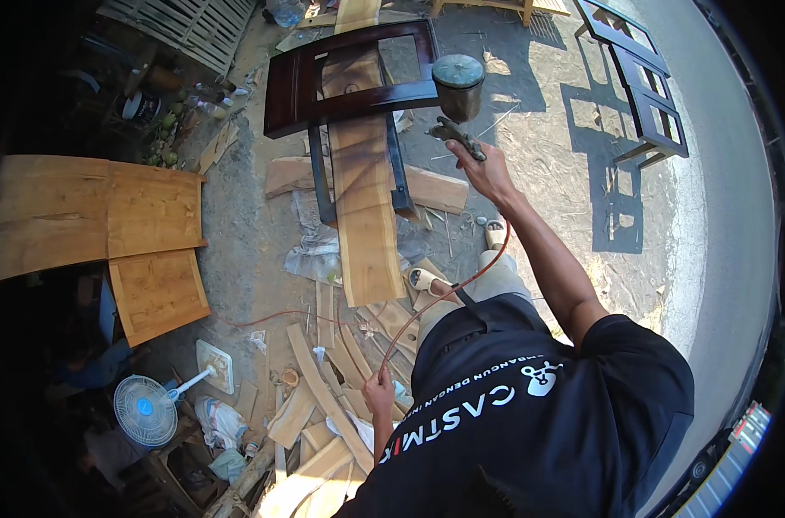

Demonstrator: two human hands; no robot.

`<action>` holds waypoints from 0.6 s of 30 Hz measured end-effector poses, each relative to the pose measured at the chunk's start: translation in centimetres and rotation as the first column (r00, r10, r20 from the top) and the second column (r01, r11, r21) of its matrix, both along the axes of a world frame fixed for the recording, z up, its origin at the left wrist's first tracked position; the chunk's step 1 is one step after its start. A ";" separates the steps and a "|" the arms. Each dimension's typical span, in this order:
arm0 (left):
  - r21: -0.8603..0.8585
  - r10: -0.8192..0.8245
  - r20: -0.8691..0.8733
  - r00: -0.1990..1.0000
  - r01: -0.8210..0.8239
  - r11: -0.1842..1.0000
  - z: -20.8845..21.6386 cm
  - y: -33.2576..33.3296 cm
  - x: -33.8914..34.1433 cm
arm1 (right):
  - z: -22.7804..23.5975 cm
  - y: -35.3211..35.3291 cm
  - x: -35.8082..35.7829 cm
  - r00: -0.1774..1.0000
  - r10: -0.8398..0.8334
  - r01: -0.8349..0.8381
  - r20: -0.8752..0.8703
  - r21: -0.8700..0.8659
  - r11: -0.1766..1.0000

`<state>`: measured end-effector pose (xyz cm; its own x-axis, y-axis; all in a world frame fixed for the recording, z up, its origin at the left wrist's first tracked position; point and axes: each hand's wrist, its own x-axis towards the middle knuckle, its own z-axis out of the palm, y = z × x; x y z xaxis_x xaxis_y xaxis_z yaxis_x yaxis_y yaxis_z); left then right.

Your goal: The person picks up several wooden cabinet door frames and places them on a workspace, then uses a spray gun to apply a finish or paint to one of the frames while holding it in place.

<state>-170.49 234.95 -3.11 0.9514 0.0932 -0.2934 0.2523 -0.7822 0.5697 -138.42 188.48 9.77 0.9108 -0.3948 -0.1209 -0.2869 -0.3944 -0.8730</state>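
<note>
My right hand (489,175) is wrapped round the handle of a spray gun (458,138) with a round metal paint cup (459,86) on top. The gun is beside the right end of a dark, glossy wooden frame panel (290,91), which has rectangular openings. That panel rests across a long plank (366,216) over a dark stand (321,186). A red air hose (470,281) runs in a curve from near my right wrist down to my left hand (380,395), whose fingers are closed round it. The gun's nozzle and trigger are hard to make out.
Offcuts and curved wooden strips (323,393) litter the ground by my feet. A white fan (146,410) lies at the lower left, below orange-brown wooden panels (155,207). Several dark frames (638,82) stand at the right, beside the road (737,259).
</note>
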 end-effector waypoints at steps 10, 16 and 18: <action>-0.031 -0.111 -0.058 0.992 0.110 0.993 1.2 -15.5 9.0 | 0.0 -18.8 5.7 0.990 0.099 -0.089 -0.097 0.104 0.991; 0.032 0.022 -0.028 0.999 -0.021 0.999 2.2 -29.8 11.2 | 0.3 -28.2 17.2 0.986 0.166 -0.167 0.012 0.110 0.980; 0.045 0.045 -0.025 0.999 -0.043 0.998 2.9 -33.8 11.7 | -0.9 -30.4 21.2 0.981 0.178 -0.183 0.072 0.070 0.981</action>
